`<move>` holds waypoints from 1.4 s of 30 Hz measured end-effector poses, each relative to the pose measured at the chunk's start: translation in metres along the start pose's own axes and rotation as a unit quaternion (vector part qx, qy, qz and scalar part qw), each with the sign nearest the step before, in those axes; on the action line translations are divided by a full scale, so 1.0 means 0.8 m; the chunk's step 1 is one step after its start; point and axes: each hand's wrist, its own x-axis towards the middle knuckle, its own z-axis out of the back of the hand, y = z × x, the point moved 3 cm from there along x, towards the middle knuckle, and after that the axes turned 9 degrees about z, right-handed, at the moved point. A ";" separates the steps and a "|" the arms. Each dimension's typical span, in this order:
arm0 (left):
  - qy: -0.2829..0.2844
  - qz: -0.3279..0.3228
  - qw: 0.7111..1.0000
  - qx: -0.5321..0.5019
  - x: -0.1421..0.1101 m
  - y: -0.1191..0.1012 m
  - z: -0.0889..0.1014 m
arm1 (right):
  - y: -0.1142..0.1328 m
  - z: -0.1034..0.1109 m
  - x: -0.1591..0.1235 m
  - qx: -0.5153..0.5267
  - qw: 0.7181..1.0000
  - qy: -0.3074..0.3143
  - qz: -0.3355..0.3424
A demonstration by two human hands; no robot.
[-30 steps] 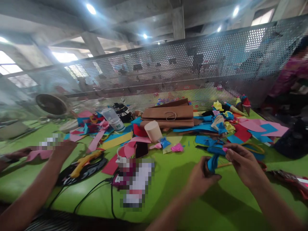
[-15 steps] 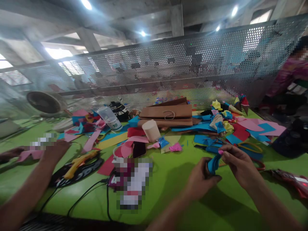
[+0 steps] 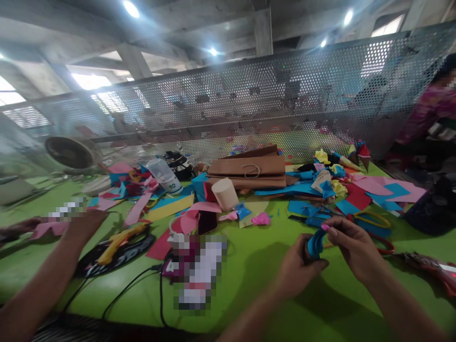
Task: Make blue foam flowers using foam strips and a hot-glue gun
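In the head view my left hand (image 3: 297, 268) is wrapped round a curled blue strip (image 3: 315, 244), which looks like paper or felt. Its upper end sticks out above the thumb, and the rest is hidden in the palm. Just to the right, my right hand (image 3: 351, 244) pinches a tiny bright pink piece (image 3: 325, 228) between thumb and fingertips. That pink piece is right at the top of the blue strip; I cannot tell whether they touch. Both hands are held over the green table (image 3: 263, 285). Behind them are blue scraps (image 3: 313, 221) and yellow-handled scissors (image 3: 372, 218).
A co-worker's hands (image 3: 85, 225) handle pink material at the left. Nearby lies a yellow glue gun (image 3: 119, 244) on a black plate, with cables. A phone (image 3: 203, 275), white roll (image 3: 225, 194), plastic cup (image 3: 164, 176) and brown sheets (image 3: 245, 167) stand before a perforated metal screen (image 3: 213, 114).
My right hand has come slightly left and down, bringing the pink piece closer to the blue strip. My left hand keeps its hold nearly still. The view has swayed a little.
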 end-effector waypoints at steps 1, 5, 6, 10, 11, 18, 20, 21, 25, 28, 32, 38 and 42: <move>-0.002 0.004 1.000 0.011 0.000 0.002 0.000 | 0.000 0.000 0.000 -0.001 1.000 0.001 0.002; -0.014 0.002 0.999 0.049 0.001 0.004 0.002 | 0.003 -0.001 0.000 -0.014 1.000 0.004 0.016; -0.016 0.002 0.998 0.057 0.000 0.003 0.003 | 0.004 0.000 0.001 -0.022 1.000 0.006 0.021; -0.017 0.009 0.996 0.086 -0.001 -0.001 0.003 | 0.007 0.003 0.000 -0.067 0.996 0.023 0.054; -0.015 0.008 0.996 0.087 -0.001 -0.002 0.003 | 0.008 0.004 0.000 -0.076 0.995 0.028 0.060; -0.010 0.018 0.997 0.071 -0.001 -0.001 0.001 | 0.008 0.008 -0.001 -0.104 0.990 0.045 0.084; -0.008 0.018 0.998 0.065 -0.002 -0.002 0.001 | 0.008 0.008 -0.002 -0.106 0.990 0.051 0.082; -0.007 0.016 0.998 0.062 -0.002 -0.003 0.000 | 0.008 0.007 -0.002 -0.105 0.990 0.054 0.080; -0.002 0.005 0.999 0.039 -0.002 -0.003 0.001 | 0.010 0.006 -0.001 -0.116 0.988 0.052 0.091; -0.004 0.002 1.000 0.026 -0.002 -0.001 0.001 | 0.014 0.004 0.000 -0.130 0.983 0.044 0.122; -0.006 -0.007 1.000 0.009 -0.003 -0.001 0.000 | 0.019 0.004 -0.001 -0.147 0.978 0.038 0.146; 0.006 -0.015 1.000 -0.018 -0.003 0.000 -0.001 | 0.014 0.011 -0.006 -0.189 0.965 0.038 0.178; 0.013 -0.020 0.999 -0.027 -0.002 0.001 -0.002 | 0.008 0.014 -0.005 -0.184 0.969 0.047 0.157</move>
